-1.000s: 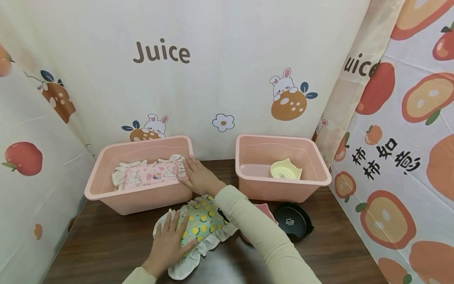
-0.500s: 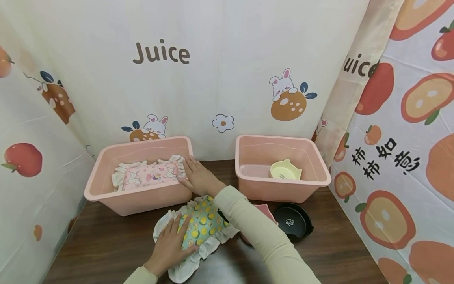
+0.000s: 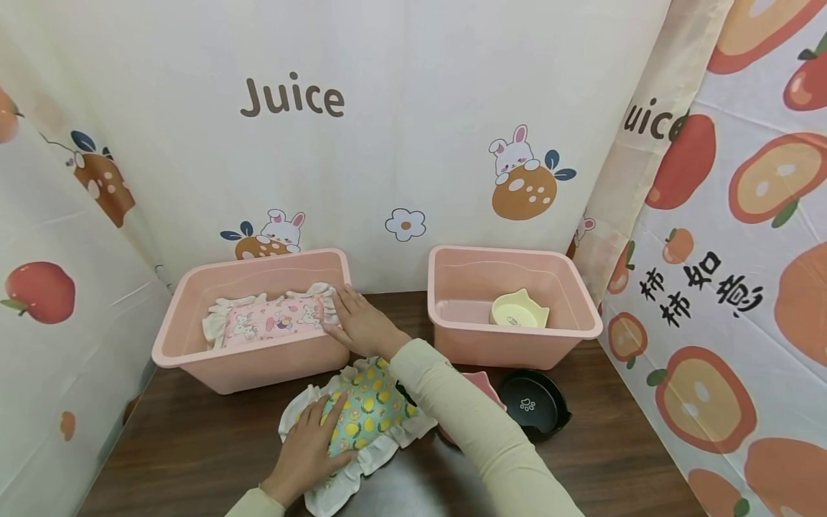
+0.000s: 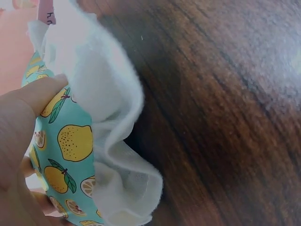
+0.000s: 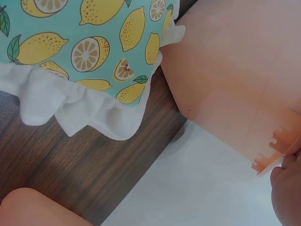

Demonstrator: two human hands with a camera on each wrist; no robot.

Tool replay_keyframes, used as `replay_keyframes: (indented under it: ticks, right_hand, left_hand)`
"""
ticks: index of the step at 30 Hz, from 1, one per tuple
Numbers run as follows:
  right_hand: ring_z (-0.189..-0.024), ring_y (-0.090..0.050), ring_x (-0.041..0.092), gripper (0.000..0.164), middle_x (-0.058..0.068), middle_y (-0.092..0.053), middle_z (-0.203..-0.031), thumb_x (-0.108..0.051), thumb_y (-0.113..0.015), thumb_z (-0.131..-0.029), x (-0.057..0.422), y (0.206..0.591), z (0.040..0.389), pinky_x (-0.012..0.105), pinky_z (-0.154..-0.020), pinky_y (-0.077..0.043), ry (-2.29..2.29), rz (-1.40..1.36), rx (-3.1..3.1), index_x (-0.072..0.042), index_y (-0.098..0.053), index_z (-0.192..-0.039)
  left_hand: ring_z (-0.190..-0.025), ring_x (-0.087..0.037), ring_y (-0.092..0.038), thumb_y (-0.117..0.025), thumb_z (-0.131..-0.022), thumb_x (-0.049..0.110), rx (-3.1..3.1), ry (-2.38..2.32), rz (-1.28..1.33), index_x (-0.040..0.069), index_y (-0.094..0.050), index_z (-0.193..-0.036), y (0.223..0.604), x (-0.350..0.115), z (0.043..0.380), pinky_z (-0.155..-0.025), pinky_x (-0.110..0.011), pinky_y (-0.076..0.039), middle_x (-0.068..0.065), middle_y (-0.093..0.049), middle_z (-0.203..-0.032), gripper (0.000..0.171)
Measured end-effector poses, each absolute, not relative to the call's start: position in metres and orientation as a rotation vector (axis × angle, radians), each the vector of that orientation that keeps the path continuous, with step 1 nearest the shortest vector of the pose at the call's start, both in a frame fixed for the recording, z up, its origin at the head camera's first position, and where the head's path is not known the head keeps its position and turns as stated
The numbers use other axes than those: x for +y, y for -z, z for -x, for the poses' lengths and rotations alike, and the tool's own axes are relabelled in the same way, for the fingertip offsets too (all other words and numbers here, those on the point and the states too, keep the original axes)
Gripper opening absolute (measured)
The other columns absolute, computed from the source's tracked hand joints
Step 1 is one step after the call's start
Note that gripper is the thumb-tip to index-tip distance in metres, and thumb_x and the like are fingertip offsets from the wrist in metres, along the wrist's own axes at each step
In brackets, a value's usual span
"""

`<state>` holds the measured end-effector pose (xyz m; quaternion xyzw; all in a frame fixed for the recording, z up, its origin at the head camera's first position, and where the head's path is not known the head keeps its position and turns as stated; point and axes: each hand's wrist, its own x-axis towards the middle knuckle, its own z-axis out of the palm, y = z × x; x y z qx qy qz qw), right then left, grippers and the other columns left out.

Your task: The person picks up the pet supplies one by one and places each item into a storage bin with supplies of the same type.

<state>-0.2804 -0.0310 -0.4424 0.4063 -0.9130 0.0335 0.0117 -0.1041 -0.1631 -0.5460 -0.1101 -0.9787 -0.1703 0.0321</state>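
A small green lemon-print cushion (image 3: 371, 406) with a white frilled edge lies on the table in front of the left pink tub (image 3: 271, 366). My left hand (image 3: 306, 449) rests on its left part, fingers spread over the print; in the left wrist view the thumb (image 4: 44, 92) lies on the cloth near the frill. Fingers extended, my right hand (image 3: 365, 323) touches the right end of that tub at its rim. Inside the tub lies a pink rabbit-print cushion (image 3: 274, 319) with white frills. The right wrist view shows part of the right hand (image 5: 288, 193) at the rim.
To the right stands another pink tub (image 3: 504, 345) holding a pale yellow cat-eared bowl (image 3: 519, 310). A black bowl (image 3: 533, 402) with a paw print sits in front of it. Beside that, a pink bowl (image 3: 481, 384) is partly hidden by my right sleeve. Printed curtains surround the table.
My left hand has shifted slightly on the lemon-print cushion, and its fingers have drawn closer together. My right hand has stayed at the tub's rim.
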Motion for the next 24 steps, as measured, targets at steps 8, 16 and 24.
replay_keyframes:
  ticks: [8,16,24]
  right_hand:
    - [-0.148,0.001,0.027,0.068,0.016,-0.009,-0.16,-0.045,-0.024,-0.104,-0.0307,0.4408,0.2795,0.032,-0.119,-0.004,-0.108,-1.267,-2.858,0.001,-0.01,-0.152]
    - [-0.148,-0.001,0.029,0.068,0.017,-0.011,-0.159,-0.044,-0.024,-0.104,-0.0305,0.4409,0.2791,0.032,-0.119,-0.003,-0.118,-1.274,-2.845,0.003,-0.013,-0.151]
    - [-0.148,-0.001,0.027,0.068,0.016,-0.011,-0.159,-0.046,-0.023,-0.104,-0.03,0.4412,0.2797,0.031,-0.119,-0.004,-0.122,-1.262,-2.852,0.001,-0.013,-0.152]
  left_hand:
    - [-0.119,-0.042,-0.047,-0.084,-0.064,0.052,-2.978,0.463,0.309,0.02,-0.04,-0.147,0.5487,-0.1638,0.1006,-0.09,-0.065,-0.039,-0.02,-0.048,-0.135,0.099]
    - [-0.115,-0.041,-0.047,-0.085,-0.061,0.043,-2.975,0.487,0.321,0.013,-0.044,-0.144,0.5457,-0.1674,0.097,-0.096,-0.057,-0.038,-0.023,-0.05,-0.125,0.097]
    - [-0.118,-0.043,-0.046,-0.085,-0.061,0.04,-3.009,0.563,0.318,0.01,-0.044,-0.143,0.5413,-0.1704,0.0961,-0.096,-0.055,-0.041,-0.026,-0.047,-0.127,0.096]
